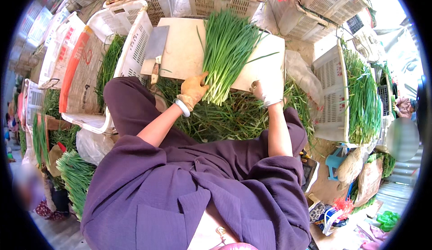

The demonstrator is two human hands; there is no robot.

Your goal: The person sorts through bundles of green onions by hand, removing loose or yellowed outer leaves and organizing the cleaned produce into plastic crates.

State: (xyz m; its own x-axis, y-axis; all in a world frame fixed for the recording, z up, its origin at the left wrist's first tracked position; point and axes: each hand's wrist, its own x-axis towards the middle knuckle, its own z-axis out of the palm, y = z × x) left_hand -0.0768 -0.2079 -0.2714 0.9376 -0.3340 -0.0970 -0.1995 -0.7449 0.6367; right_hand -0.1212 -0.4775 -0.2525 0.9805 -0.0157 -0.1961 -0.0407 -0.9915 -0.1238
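A thick bunch of garlic chives (pixel 227 54) lies across a pale cutting board (pixel 184 47), its leaves pointing away from me and its whitish stem ends over the near edge. My left hand (pixel 194 89), in a tan glove, rests against the left side of the stems with thumb and forefinger apart. At the board's near right edge is my right hand (pixel 262 92) in a whitish glove, fingers curled; whether they grip anything is hidden. A cleaver (pixel 156 44) with a wooden handle lies at the board's left side.
Loose green leaves (pixel 219 121) cover the ground between my legs. A white plastic crate (pixel 133 47) holding greens stands left, and another crate (pixel 330 91) with chives stands right. Stacked crates (pixel 219 3) line the far side. Other people are at both edges of view.
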